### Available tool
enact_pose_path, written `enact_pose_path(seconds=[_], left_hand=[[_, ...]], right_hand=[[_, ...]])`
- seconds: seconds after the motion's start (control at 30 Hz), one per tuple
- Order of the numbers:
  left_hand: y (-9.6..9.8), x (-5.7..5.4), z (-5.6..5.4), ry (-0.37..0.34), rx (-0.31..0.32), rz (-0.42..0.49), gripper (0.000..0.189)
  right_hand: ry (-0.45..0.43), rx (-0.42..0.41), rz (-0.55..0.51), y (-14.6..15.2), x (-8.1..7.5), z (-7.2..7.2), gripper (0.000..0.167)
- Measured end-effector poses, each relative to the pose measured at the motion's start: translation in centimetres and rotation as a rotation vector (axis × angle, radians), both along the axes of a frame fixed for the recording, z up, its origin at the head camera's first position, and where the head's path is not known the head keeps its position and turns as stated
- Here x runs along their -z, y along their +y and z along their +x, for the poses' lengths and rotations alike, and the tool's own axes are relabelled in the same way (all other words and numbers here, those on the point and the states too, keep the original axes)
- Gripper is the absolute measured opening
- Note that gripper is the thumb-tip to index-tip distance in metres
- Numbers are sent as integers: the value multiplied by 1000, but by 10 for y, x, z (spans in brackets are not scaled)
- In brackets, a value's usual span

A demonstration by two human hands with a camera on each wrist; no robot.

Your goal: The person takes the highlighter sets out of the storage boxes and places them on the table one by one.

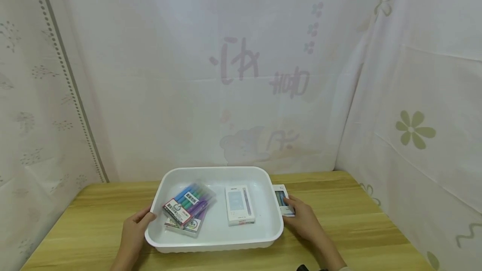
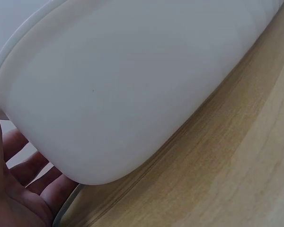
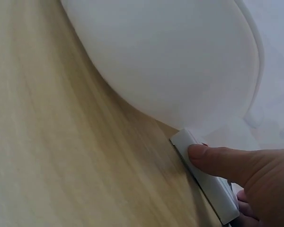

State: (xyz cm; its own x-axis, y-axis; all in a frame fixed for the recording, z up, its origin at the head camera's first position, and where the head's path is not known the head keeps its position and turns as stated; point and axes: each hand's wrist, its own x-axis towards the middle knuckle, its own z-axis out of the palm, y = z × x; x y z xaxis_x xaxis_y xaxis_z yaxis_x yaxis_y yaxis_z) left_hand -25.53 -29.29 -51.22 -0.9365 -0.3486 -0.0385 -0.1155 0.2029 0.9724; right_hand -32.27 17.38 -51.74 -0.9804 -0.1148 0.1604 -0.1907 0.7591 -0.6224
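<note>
A white plastic basin stands on the wooden table. My left hand holds its left side, thumb at the rim; in the left wrist view the fingers lie against the outer wall. At the basin's right side, my right hand grips a small white box with a window showing blue and dark contents. The thumb presses on the box's edge in the right wrist view. Inside the basin, a clear pack of coloured pens overlaps a second pen pack. A white carton lies right of them.
The wooden table reaches back to a pale printed curtain. More curtain hangs along the right side, and another panel along the left. A small black object shows at the bottom edge near the right forearm.
</note>
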Motion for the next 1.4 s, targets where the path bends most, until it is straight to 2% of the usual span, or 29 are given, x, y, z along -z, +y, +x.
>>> enact_pose_path(seconds=[0.37, 0.5, 0.57, 0.7, 0.77, 0.93, 1.17, 1.4], left_hand=[[2, 4, 0, 53, -35, -12, 48], [2, 4, 0, 68, -30, 7, 47], [2, 3, 0, 71, -28, 17, 47], [2, 3, 1, 60, -32, 23, 47], [2, 3, 2, 59, -31, 17, 47], [4, 4, 0, 72, -32, 23, 47], [2, 5, 0, 61, -31, 23, 49], [3, 5, 1, 60, -18, 10, 50]], right_hand=[[51, 14, -23, 0, 4, 0, 62], [34, 38, -50, 1, 1, 1, 59], [-7, 48, -104, 1, -2, 2, 57], [-76, 46, -214, -1, -14, 7, 53], [-80, 34, -245, -2, -21, 9, 53], [-28, 12, -254, -7, -39, 15, 51], [-12, -53, -280, -20, -64, 21, 53], [10, -131, -214, -35, -90, 23, 48]])
